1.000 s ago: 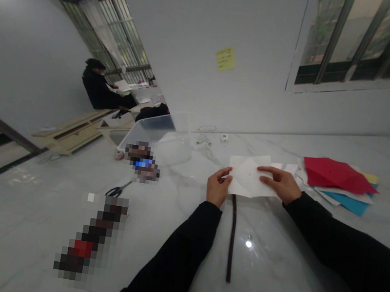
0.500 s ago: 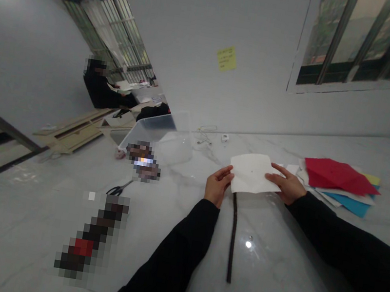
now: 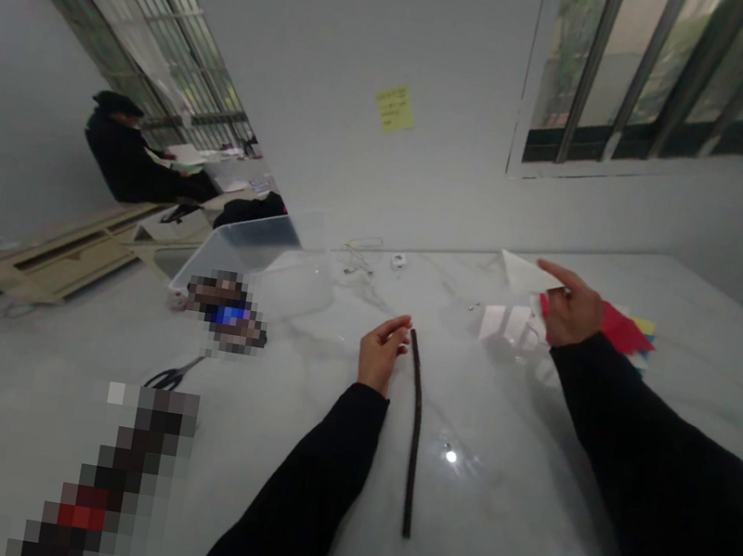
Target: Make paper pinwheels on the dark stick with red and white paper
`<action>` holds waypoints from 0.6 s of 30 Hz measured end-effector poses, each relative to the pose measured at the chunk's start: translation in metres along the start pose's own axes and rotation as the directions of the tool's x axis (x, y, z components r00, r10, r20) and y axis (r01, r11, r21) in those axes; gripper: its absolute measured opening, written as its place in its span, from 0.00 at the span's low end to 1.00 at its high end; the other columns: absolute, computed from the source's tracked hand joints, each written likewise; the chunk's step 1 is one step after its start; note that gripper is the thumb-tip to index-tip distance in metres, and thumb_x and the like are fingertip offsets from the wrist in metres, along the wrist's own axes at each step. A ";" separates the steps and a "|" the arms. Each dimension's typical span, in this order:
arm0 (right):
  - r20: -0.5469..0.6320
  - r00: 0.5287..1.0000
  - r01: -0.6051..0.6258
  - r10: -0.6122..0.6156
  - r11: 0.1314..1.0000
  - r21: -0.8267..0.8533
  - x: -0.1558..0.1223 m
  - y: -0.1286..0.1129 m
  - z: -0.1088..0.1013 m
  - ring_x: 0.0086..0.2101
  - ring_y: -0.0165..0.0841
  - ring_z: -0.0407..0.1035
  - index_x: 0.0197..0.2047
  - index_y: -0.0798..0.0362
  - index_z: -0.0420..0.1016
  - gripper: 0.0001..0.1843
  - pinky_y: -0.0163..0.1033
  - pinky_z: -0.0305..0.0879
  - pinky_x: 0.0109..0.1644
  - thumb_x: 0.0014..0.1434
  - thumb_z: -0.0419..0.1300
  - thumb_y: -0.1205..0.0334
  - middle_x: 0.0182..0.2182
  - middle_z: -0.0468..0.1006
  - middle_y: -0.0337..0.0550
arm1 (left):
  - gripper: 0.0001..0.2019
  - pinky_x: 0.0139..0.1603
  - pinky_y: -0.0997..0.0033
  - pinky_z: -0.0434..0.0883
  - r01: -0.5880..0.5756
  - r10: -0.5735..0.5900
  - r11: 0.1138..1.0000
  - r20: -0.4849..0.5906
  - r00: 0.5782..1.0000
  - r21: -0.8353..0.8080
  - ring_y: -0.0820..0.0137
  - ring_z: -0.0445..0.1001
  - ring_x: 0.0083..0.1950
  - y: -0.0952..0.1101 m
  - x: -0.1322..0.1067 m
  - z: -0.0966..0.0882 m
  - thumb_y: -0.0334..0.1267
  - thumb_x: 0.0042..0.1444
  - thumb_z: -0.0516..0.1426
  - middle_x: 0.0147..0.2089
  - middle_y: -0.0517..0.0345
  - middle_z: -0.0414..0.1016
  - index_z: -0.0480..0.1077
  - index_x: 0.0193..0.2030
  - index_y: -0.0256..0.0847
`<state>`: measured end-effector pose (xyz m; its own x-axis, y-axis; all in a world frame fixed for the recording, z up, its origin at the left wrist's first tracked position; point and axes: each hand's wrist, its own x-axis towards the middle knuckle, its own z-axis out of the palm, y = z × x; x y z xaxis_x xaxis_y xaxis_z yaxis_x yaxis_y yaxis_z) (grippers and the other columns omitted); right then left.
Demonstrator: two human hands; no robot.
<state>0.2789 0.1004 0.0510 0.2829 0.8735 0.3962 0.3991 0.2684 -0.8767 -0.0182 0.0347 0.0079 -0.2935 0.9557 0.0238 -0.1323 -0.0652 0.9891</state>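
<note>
My right hand (image 3: 574,312) is closed on a white sheet of paper (image 3: 520,273), held tilted above the back right of the table, in front of the coloured sheets. My left hand (image 3: 382,355) is over the middle of the table, its thumb and fingers drawn together. Whether something small is between them is hidden. Just right of its fingertips, a thin dark brown stick (image 3: 417,426) lies on the table, running toward me. Red sheets (image 3: 621,329) show partly behind my right hand, with yellow and blue edges beneath.
Scissors (image 3: 177,371) lie at the left, near a blurred-out object (image 3: 229,312) and a long one (image 3: 106,480). A clear plastic bin (image 3: 242,248) stands behind them. White paper pieces (image 3: 505,325) and a small white block (image 3: 398,261) are farther back. A person (image 3: 124,150) sits beyond.
Both hands held the white paper before. My left hand has let go of it, and my right hand has carried it right and back. The view has turned slightly right.
</note>
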 end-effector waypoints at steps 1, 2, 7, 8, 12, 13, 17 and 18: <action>-0.089 0.979 0.167 -0.181 0.974 -0.153 0.008 0.003 -0.013 0.57 0.44 0.68 0.58 0.52 0.76 0.27 0.50 0.63 0.62 0.56 0.53 0.70 0.56 0.77 0.45 | 0.16 0.32 0.75 0.69 -0.024 0.024 0.999 0.001 1.000 0.045 0.75 0.72 0.32 0.000 0.001 0.000 0.40 0.47 0.63 0.45 0.49 0.80 0.80 0.44 0.39; -0.111 0.940 0.281 -0.324 0.915 -0.289 0.015 0.008 -0.024 0.60 0.43 0.66 0.60 0.52 0.75 0.30 0.49 0.59 0.65 0.55 0.51 0.73 0.59 0.74 0.46 | 0.15 0.30 0.75 0.69 -0.048 0.048 0.994 0.007 0.999 0.094 0.74 0.72 0.32 0.000 0.001 -0.001 0.40 0.48 0.62 0.43 0.50 0.80 0.80 0.43 0.39; 0.135 0.965 0.259 -0.225 0.737 -0.625 0.004 0.065 -0.046 0.67 0.46 0.53 0.64 0.51 0.68 0.28 0.58 0.51 0.67 0.63 0.48 0.67 0.66 0.65 0.50 | 0.12 0.26 0.75 0.66 -0.122 0.119 0.953 0.028 0.993 0.276 0.72 0.71 0.29 0.002 0.001 -0.002 0.39 0.49 0.60 0.32 0.54 0.78 0.80 0.38 0.39; 0.172 0.970 0.244 -0.174 0.732 -0.635 -0.004 0.078 -0.044 0.65 0.50 0.56 0.61 0.51 0.72 0.25 0.62 0.52 0.66 0.63 0.50 0.63 0.64 0.68 0.53 | 0.11 0.26 0.75 0.66 -0.125 0.122 0.950 0.027 0.992 0.286 0.72 0.71 0.29 0.002 0.001 -0.003 0.39 0.49 0.60 0.32 0.54 0.78 0.80 0.38 0.39; 0.240 0.968 0.213 -0.070 0.737 -0.641 -0.020 0.110 -0.039 0.60 0.57 0.62 0.54 0.50 0.77 0.22 0.70 0.52 0.60 0.61 0.57 0.49 0.60 0.71 0.61 | 0.10 0.26 0.75 0.65 -0.129 0.129 0.944 0.019 0.991 0.303 0.72 0.71 0.30 0.000 0.002 -0.004 0.38 0.49 0.60 0.35 0.53 0.79 0.79 0.37 0.39; 0.244 0.967 0.211 -0.065 0.741 -0.638 -0.019 0.111 -0.039 0.60 0.58 0.61 0.52 0.50 0.77 0.22 0.71 0.52 0.59 0.60 0.58 0.48 0.60 0.71 0.61 | 0.10 0.26 0.75 0.65 -0.132 0.134 0.941 0.015 0.991 0.311 0.72 0.71 0.30 -0.001 0.003 -0.005 0.38 0.49 0.59 0.35 0.53 0.79 0.79 0.37 0.40; 0.259 0.954 0.280 -0.151 0.759 -0.587 -0.008 0.095 -0.036 0.59 0.57 0.62 0.45 0.52 0.79 0.15 0.66 0.51 0.62 0.60 0.57 0.54 0.53 0.76 0.60 | 0.09 0.28 0.75 0.64 -0.136 0.142 0.934 0.006 0.990 0.330 0.72 0.71 0.29 -0.003 0.005 -0.006 0.37 0.50 0.59 0.34 0.55 0.79 0.79 0.36 0.40; 0.286 0.940 0.319 -0.183 0.766 -0.558 -0.010 0.086 -0.032 0.57 0.54 0.65 0.42 0.51 0.80 0.14 0.62 0.53 0.62 0.60 0.56 0.55 0.50 0.78 0.58 | 0.09 0.28 0.75 0.64 -0.133 0.138 0.935 0.008 0.990 0.329 0.72 0.71 0.29 -0.004 0.005 -0.007 0.37 0.50 0.59 0.34 0.55 0.79 0.79 0.36 0.40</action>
<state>0.3386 0.1014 -0.0197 -0.0567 0.8886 0.4552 0.8825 0.2578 -0.3933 -0.0252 0.0374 0.0032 -0.3010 0.9398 0.1616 0.2267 -0.0941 0.9694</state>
